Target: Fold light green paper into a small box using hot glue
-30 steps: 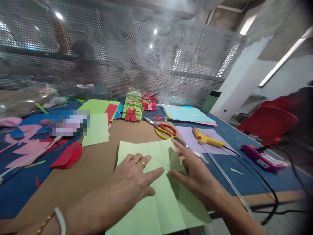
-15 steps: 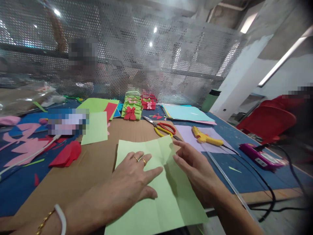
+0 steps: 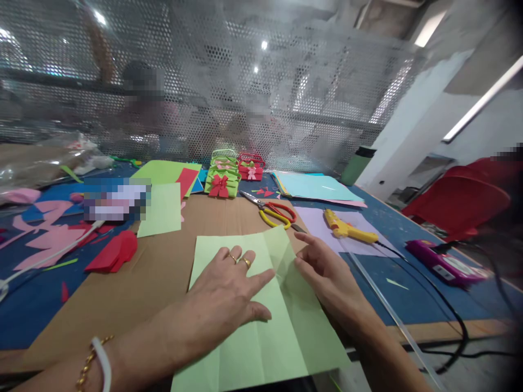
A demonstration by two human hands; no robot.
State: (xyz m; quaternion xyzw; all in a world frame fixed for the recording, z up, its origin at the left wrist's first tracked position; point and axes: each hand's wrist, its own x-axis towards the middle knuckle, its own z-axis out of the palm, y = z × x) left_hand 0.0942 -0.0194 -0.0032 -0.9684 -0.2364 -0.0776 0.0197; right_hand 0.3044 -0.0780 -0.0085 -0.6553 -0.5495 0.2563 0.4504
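Note:
A creased sheet of light green paper lies before me, its right part slanting up along a fold. My left hand, with two gold rings, rests flat on the sheet, fingers spread. At the sheet's right edge is my right hand, its index finger and thumb apart and its other fingers partly curled. The thumb side meets the paper's edge; I see no clear grip. Just beyond the sheet lie scissors with red and yellow handles, and a dark tool tip shows near my right index finger.
Cardboard covers part of the blue table. A yellow glue gun rests on lilac paper, beside a purple power strip with black cables. Small green paper bags, stacked coloured paper, red pieces and pink cutouts lie around.
The view has shifted slightly. Both hands stay nearly in place on and beside the green paper; the fold and the surrounding things look the same.

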